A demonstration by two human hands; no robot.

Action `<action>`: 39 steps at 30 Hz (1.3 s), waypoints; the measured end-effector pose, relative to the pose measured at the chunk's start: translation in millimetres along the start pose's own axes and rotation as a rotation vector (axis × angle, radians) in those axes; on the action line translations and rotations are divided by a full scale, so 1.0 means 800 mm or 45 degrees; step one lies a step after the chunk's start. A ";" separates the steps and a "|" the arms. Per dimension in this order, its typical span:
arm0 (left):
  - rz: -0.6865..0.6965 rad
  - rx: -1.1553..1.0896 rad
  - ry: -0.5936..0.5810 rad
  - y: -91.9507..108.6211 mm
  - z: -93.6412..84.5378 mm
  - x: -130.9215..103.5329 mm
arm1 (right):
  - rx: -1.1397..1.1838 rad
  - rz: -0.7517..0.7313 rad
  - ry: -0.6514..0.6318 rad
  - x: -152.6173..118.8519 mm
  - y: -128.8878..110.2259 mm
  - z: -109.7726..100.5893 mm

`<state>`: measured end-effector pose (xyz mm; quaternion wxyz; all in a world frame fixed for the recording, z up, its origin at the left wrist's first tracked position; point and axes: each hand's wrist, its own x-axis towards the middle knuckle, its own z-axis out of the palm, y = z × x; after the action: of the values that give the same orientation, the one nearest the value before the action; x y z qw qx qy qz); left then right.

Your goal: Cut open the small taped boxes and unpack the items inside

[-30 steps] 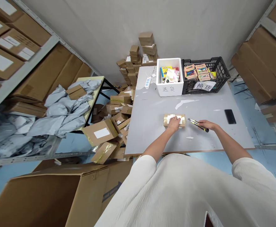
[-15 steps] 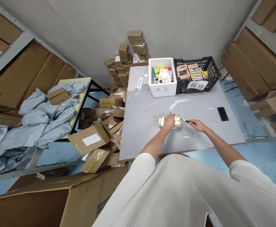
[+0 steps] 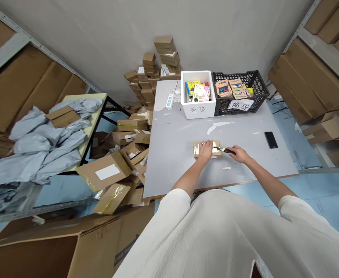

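The left hand (image 3: 205, 150) lies on top of the small brown cardboard box (image 3: 196, 152) on the grey table (image 3: 172, 166), its fingers unfolded. The right hand (image 3: 240, 154) grips the black and yellow cutter knife (image 3: 229, 150), its tip at the box's right end. The box's white label is too small to read. The black plastic crate (image 3: 240, 103)'s paper sign (image 3: 240, 104) says "换货". The white box (image 3: 198, 111) has handwritten Chinese letters.

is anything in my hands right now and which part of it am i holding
The right hand grips the utility knife by its handle; the left hand presses on top of the small box.
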<state>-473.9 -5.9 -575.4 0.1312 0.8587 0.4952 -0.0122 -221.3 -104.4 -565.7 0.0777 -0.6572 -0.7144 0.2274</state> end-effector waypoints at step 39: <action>-0.054 -0.046 -0.079 -0.051 -0.016 -0.083 | 0.282 0.027 -0.004 0.127 -0.083 0.026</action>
<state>-543.9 -39.7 -561.9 0.1616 0.8449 0.5090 -0.0326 -302.1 -12.4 -575.1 0.1463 -0.6516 -0.6781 0.3069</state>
